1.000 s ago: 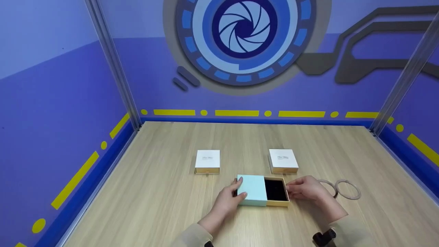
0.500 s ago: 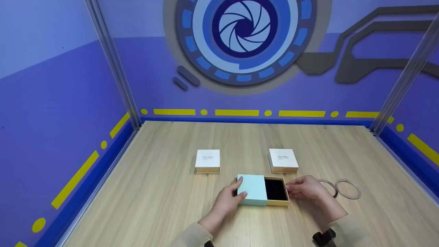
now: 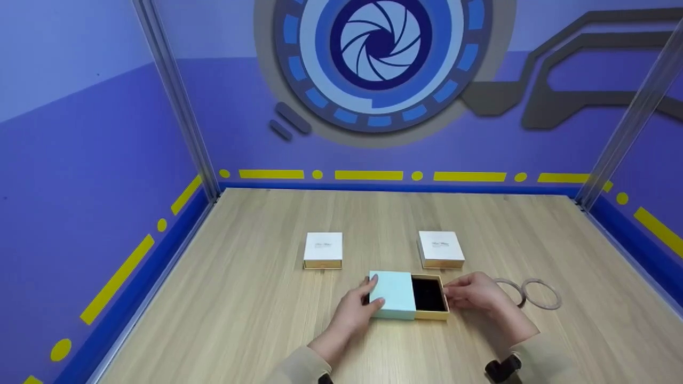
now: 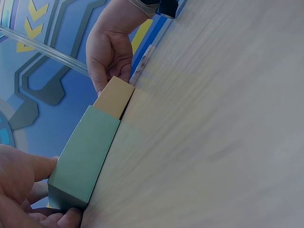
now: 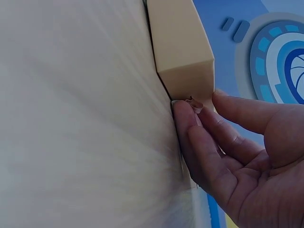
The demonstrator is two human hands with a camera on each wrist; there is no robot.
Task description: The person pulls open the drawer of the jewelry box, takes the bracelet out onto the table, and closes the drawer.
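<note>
In the head view a mint-green box sleeve (image 3: 392, 292) lies on the table with its gold-edged drawer (image 3: 432, 316) partly out to the right. The drawer shows a black lining (image 3: 428, 295) inside. My left hand (image 3: 353, 312) grips the sleeve's left end, thumb and a finger over its top. At the drawer's outer end, my right hand (image 3: 476, 292) holds the edge. The right wrist view shows the thumb at the drawer's upper rim and bent fingers by a small ribbon tab (image 5: 194, 105). Just right of that hand lie two thin bangles (image 3: 541, 294), side by side.
Two white boxes with gold sides stand farther back, one at the left (image 3: 323, 248) and one at the right (image 3: 441, 248). Blue printed panels (image 3: 373, 152) wall the wooden table (image 3: 256, 320) at the back and both sides.
The right hand and the drawer have shifted very slightly left, towards the sleeve. The left hand, white boxes and bangles have stayed in place.
</note>
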